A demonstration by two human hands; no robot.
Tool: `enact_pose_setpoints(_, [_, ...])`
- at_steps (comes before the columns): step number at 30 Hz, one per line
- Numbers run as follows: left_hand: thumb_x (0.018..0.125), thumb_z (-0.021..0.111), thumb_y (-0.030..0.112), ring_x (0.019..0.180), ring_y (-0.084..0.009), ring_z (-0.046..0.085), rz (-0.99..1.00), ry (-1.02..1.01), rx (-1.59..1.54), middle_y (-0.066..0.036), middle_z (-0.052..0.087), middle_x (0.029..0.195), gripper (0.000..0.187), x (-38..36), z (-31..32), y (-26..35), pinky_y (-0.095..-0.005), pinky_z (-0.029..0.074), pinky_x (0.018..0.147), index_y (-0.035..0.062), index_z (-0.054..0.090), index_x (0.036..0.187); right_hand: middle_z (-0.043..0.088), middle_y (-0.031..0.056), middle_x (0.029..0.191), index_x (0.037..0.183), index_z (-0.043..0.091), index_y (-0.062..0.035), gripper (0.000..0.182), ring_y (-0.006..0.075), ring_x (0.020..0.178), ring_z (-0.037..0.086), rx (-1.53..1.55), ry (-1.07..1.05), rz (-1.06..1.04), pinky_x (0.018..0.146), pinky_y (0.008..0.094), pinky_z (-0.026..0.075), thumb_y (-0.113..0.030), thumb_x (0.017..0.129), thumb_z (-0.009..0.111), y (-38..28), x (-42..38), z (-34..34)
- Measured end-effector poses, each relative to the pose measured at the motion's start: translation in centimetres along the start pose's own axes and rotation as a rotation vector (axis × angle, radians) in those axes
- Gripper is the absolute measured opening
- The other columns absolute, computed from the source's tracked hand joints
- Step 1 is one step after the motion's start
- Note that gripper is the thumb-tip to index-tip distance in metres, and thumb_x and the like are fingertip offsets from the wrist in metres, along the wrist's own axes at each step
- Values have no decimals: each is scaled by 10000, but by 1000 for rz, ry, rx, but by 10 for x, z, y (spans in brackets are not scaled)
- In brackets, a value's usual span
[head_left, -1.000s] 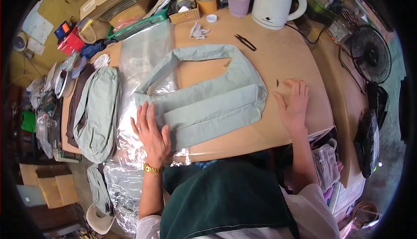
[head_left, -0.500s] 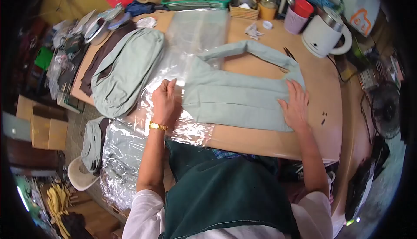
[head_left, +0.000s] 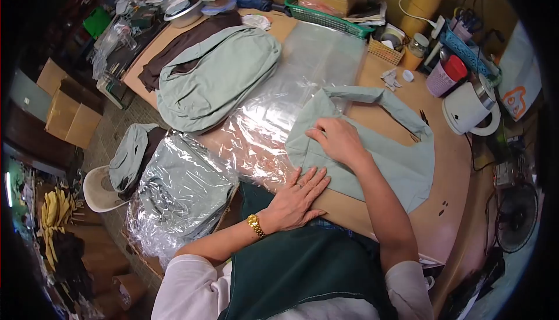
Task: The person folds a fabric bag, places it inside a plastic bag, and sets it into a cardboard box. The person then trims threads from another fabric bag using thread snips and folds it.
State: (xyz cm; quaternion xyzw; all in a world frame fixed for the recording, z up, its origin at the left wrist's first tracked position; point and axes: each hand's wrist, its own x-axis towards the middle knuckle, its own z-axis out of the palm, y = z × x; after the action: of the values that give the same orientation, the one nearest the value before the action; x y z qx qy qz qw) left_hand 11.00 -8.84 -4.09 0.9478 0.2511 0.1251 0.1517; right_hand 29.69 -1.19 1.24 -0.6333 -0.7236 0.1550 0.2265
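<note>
A pale green cloth bag [head_left: 372, 154] lies flat on the tan table [head_left: 451, 203], its strap looped toward the far side. My left hand [head_left: 296, 199], with a gold watch at the wrist, is spread flat near the table's front edge, at the bag's lower left corner. Over the bag's left part, my right hand [head_left: 338, 138] has its fingers curled together on the cloth; whether they pinch it is hidden. Clear plastic sheets [head_left: 265, 119] lie beside and partly under the bag. More pale green cloth bags [head_left: 224, 75] are piled at the table's left.
A white kettle [head_left: 470, 107], a pink cup [head_left: 442, 78] and a green basket [head_left: 332, 20] stand along the back and right. Plastic-wrapped green cloth [head_left: 186, 186] sits at the lower left, by a stool [head_left: 99, 191]. Dark scissors or snips [head_left: 424, 117] lie near the strap.
My right hand has moved left across the bag and curled. My left hand has come down to the front edge and flattened. The bag now lies more tilted, and the view has shifted left.
</note>
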Motion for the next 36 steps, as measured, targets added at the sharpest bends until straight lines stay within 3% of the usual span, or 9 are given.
enact_pose_setpoints(2, [874, 571, 493, 1383, -344, 309, 18, -1, -46, -183, 308, 1499, 803, -1, 3, -3, -495, 206, 1140, 14, 286, 1453, 668, 142, 805, 927, 641, -46, 228, 356, 804, 625, 71, -187, 60, 718, 443, 473, -258, 905, 560, 1, 9, 7])
enact_pose_setpoints(11, [840, 609, 512, 1360, -341, 353, 13, 33, -117, -191, 358, 1469, 824, 1, -3, -7, -461, 264, 1120, 6, 330, 1428, 643, 172, 748, 815, 599, -12, 202, 344, 698, 627, 116, 355, -26, 612, 433, 461, -202, 885, 593, 41, 16, 61])
enact_pose_setpoints(13, [838, 624, 488, 1344, -335, 380, -4, 7, -86, -186, 388, 1452, 788, 2, -9, -6, -459, 280, 1110, 10, 365, 1408, 664, 167, 870, 868, 623, -44, 182, 324, 828, 637, 169, 20, 85, 693, 425, 463, -225, 882, 609, 33, 14, 37])
enact_pose_setpoints(17, [818, 685, 343, 1269, -308, 468, -92, -74, 33, -147, 497, 1371, 594, 2, -27, -2, -447, 366, 1035, 45, 504, 1299, 647, 157, 945, 900, 627, -54, 154, 327, 912, 604, -73, 54, -101, 774, 421, 441, -204, 868, 633, 40, -48, -26])
enact_pose_setpoints(19, [814, 693, 309, 1224, -312, 502, -53, -103, 65, -138, 530, 1333, 544, 10, -46, 1, -446, 390, 1002, 49, 534, 1266, 621, 126, 909, 900, 607, -56, 198, 325, 882, 584, -325, 482, -168, 746, 411, 436, -177, 789, 716, 71, -95, -65])
enact_pose_setpoints(21, [789, 716, 256, 1075, -317, 551, -26, 20, 22, -135, 584, 1200, 481, 35, -65, 9, -441, 424, 905, 44, 576, 1197, 600, 108, 866, 882, 605, -53, 168, 318, 817, 575, -292, 702, 186, 726, 394, 437, -99, 763, 714, 90, -151, -85])
enact_pose_setpoints(27, [799, 708, 220, 996, -332, 545, 322, 158, -233, -152, 578, 1125, 398, 152, -15, 76, -425, 435, 838, 30, 596, 1130, 610, 126, 829, 943, 572, -39, 156, 317, 771, 603, -211, 738, 496, 683, 391, 449, -73, 823, 667, 62, -272, -60])
enact_pose_setpoints(30, [833, 682, 219, 896, -338, 584, 278, 144, -134, -144, 620, 999, 299, 187, 28, 98, -431, 463, 773, 16, 622, 1045, 633, 139, 793, 1011, 524, -17, 196, 284, 683, 641, 236, 646, 756, 605, 365, 476, -113, 885, 640, 75, -306, -39])
enact_pose_setpoints(36, [879, 657, 194, 556, -239, 558, 316, 88, -562, -113, 593, 652, 178, 203, 17, 105, -338, 454, 548, 18, 636, 874, 601, 97, 778, 1046, 419, -23, 235, 188, 690, 669, 1115, 768, 697, 586, 285, 526, -129, 938, 599, 66, -279, -27])
